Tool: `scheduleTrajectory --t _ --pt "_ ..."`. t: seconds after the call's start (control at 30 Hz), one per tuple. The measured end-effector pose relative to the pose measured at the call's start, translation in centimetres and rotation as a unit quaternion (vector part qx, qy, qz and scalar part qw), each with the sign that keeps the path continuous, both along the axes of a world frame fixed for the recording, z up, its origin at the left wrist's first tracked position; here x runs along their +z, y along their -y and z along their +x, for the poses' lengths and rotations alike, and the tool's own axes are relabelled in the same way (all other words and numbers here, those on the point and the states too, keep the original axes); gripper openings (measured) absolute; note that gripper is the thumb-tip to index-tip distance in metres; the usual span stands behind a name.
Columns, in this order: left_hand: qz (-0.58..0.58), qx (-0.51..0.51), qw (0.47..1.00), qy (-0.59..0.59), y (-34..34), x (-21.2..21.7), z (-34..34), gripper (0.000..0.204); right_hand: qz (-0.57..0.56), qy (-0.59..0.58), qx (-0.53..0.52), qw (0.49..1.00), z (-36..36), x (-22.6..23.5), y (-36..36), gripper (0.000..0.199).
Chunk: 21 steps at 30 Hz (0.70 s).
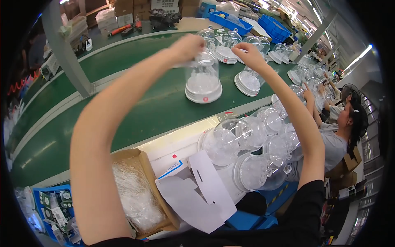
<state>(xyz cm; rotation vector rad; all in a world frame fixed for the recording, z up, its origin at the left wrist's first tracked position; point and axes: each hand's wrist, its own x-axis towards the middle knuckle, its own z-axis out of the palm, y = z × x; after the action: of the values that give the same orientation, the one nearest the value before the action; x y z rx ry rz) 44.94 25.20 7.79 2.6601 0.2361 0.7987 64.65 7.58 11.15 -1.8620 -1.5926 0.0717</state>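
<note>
Over the green conveyor belt (pixel 135 119), a clear dome (pixel 201 70) stands upright on a round white base (pixel 204 94) with a red dot. My left hand (pixel 187 48) is closed at the top of this dome and covers its knob; whether it grips the knob or something thin is hidden. To the right, my right hand (pixel 252 57) is raised with thumb and forefinger pinched together. Anything between those fingertips is too fine to make out. Below that hand another domed piece (pixel 247 83) sits on the belt.
Several clear domes (pixel 253 171) crowd the near right, beside a white torn carton (pixel 210 193). A cardboard box (pixel 142 197) of clear thin strands lies near left, with a blue bin (pixel 39 193) of tags beyond. Farther right, a co-worker (pixel 339 131) sits beside the belt.
</note>
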Motion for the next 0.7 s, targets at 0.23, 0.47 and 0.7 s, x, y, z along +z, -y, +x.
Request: scheduleTrajectory --t 0.23,0.47,0.7 --pt "0.107 0.250 0.960 0.068 -11.5 3.8 -9.4 0.024 0.052 0.045 -0.029 0.997 0.9 -1.1 0.1 0.027" --pt "0.110 0.433 0.891 0.080 -15.2 -1.0 -16.4 0.024 0.066 0.063 -0.011 0.996 -1.1 -2.5 -1.0 0.022" --pt "0.105 0.405 0.898 0.140 -20.8 -3.9 -19.7 0.036 0.047 0.038 0.029 0.998 -2.7 -2.9 -1.4 0.020"
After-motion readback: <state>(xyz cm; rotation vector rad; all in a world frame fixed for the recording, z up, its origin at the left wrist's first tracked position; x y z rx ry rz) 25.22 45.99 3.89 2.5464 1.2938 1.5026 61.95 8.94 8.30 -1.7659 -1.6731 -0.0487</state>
